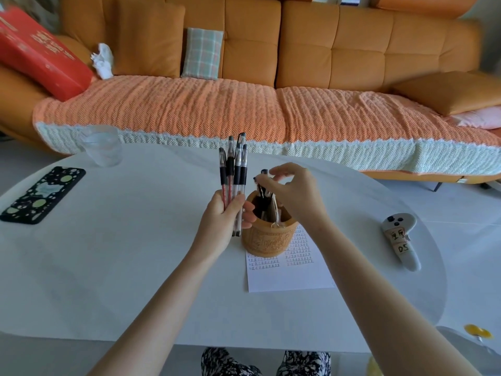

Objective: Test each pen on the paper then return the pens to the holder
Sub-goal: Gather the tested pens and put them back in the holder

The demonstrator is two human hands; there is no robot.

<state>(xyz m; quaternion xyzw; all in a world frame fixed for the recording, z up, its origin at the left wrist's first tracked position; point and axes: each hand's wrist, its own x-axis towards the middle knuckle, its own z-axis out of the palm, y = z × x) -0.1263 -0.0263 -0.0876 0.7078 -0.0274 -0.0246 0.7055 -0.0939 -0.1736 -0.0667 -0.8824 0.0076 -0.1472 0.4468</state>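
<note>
Clutching upright pens (233, 169), left grip (226, 213) flanks holder (267, 236); right grip (291, 189) pinches one inside.

the table (108, 267) top looks smooth and a bit shiny. the holder (267, 240) looks like carved wood, rough and matt. the pens (233, 169) are clear plastic with black rubbery grips. the paper (290, 275) is thin and matt. the cup (100, 146) looks like see-through plastic. the sofa (325, 44) looks like smooth leather, and its cover (189, 112) is bumpy cloth.
</note>
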